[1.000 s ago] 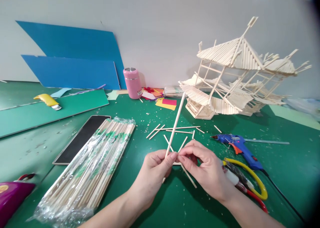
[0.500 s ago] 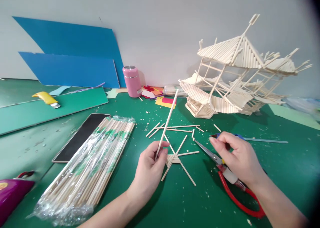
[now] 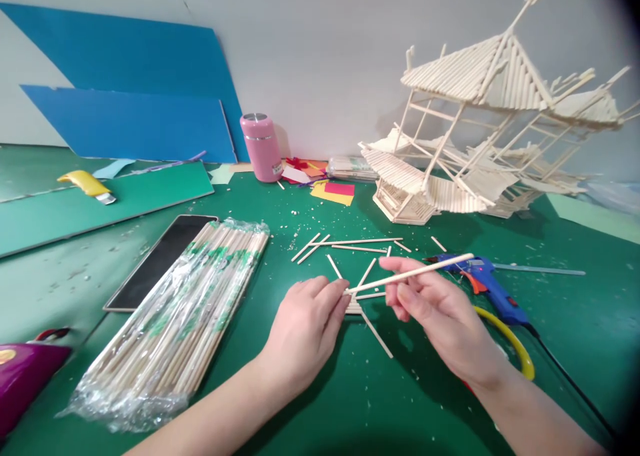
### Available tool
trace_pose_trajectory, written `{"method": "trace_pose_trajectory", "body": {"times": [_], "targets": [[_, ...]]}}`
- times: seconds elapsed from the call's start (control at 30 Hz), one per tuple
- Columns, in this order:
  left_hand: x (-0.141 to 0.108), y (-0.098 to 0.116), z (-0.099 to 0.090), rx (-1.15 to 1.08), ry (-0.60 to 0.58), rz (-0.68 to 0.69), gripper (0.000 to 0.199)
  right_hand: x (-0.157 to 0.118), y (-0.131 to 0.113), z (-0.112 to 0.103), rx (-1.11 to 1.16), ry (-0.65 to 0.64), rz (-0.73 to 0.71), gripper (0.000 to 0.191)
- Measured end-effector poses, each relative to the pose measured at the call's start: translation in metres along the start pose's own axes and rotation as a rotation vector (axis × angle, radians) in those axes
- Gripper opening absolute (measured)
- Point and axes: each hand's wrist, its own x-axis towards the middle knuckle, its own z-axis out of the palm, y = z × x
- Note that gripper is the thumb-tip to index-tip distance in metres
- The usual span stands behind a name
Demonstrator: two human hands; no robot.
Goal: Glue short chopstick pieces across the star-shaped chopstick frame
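Note:
My left hand (image 3: pixel 307 319) is closed, its fingertips pinching the lower end of a thin wooden stick (image 3: pixel 435 265). The stick slants up to the right, across my right hand (image 3: pixel 430 306), whose thumb and fingers close around its middle. Beneath the hands lies a star-shaped piece of glued sticks (image 3: pixel 377 334), with short slats at its centre; my left hand covers part of it. Several loose cut sticks (image 3: pixel 360 248) lie just beyond. Behind my right wrist, a yellow curved handle (image 3: pixel 525 356) and a bit of red show; the rest of them is hidden.
A blue glue gun (image 3: pixel 500 296) with its cord lies at right. The stick-built pavilion model (image 3: pixel 475 76) stands behind. To the left are a bag of wooden sticks (image 3: pixel 175 329), a dark phone-like slab (image 3: pixel 160 263), a yellow cutter (image 3: pixel 87 184) and a pink flask (image 3: pixel 261 148).
The stick has tipped from nearly upright to a low rightward slant. My right hand has come left onto it. The red-handled scissors' blades are no longer visible, and the glue gun shows more fully.

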Motion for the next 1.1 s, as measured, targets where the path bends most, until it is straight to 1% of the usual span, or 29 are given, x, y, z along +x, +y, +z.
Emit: {"method": "trace_pose_trajectory", "body": {"times": [0.07,0.17,0.2,0.27,0.33,0.37,0.4,0.43,0.47,0.5,0.53,0.57,0.63,0.7,0.77,0.83,0.93,1.03,1.1], "targets": [[-0.001,0.0,0.001,0.05,0.034,0.046,0.023,0.003,0.006,0.006,0.084,0.062,-0.028,0.016],[-0.001,-0.001,0.0,0.019,0.075,0.061,0.02,0.005,0.015,0.004,0.115,0.195,-0.087,0.014],[-0.001,-0.002,-0.002,0.001,0.081,0.066,0.018,0.004,0.017,0.001,0.113,0.22,-0.095,0.013],[-0.001,-0.004,-0.006,-0.016,0.084,0.078,0.017,0.001,0.017,-0.005,0.06,0.205,-0.073,0.015],[-0.003,-0.009,-0.01,0.003,0.092,0.079,0.017,-0.003,0.014,-0.009,-0.111,0.158,-0.064,0.017],[-0.004,-0.011,-0.012,0.022,0.098,0.072,0.017,-0.006,0.012,-0.01,-0.231,0.16,-0.105,0.017],[-0.005,-0.013,-0.014,0.047,0.086,0.066,0.018,-0.008,0.009,-0.011,-0.36,0.182,-0.193,0.014],[-0.007,-0.014,-0.015,0.074,0.06,0.071,0.019,-0.009,0.006,-0.01,-0.494,0.213,-0.311,0.008],[-0.008,-0.015,-0.016,0.1,0.025,0.086,0.02,-0.01,0.003,-0.008,-0.621,0.236,-0.44,0.008],[-0.009,-0.015,-0.016,0.119,-0.018,0.109,0.02,-0.011,0.0,-0.006,-0.734,0.235,-0.548,0.016],[-0.01,-0.013,-0.015,0.129,-0.055,0.139,0.021,-0.011,-0.002,-0.004,-0.831,0.21,-0.615,0.024],[-0.011,-0.011,-0.014,0.128,-0.086,0.167,0.022,-0.01,-0.003,-0.001,-0.909,0.156,-0.631,0.028],[-0.011,-0.006,-0.011,0.096,-0.109,0.202,0.021,-0.009,-0.003,0.004,-0.977,0.009,-0.561,0.029],[-0.01,-0.001,-0.008,0.054,-0.112,0.207,0.02,-0.008,0.0,0.005,-0.946,-0.122,-0.472,0.025],[-0.009,0.001,-0.006,0.04,-0.107,0.19,0.019,-0.009,0.005,0.002,-0.909,-0.19,-0.406,0.023],[-0.009,-0.001,-0.006,0.065,-0.087,0.164,0.02,-0.009,0.009,-0.005,-0.913,-0.196,-0.345,0.022],[-0.011,-0.007,-0.005,0.143,-0.04,0.141,0.022,-0.01,0.015,-0.013,-0.938,-0.174,-0.274,0.023],[-0.013,-0.012,-0.004,0.21,0.004,0.13,0.023,-0.01,0.018,-0.014,-0.943,-0.147,-0.249,0.023],[-0.015,-0.014,-0.003,0.213,0.027,0.125,0.022,-0.009,0.019,-0.013,-0.939,-0.142,-0.25,0.023]]}}
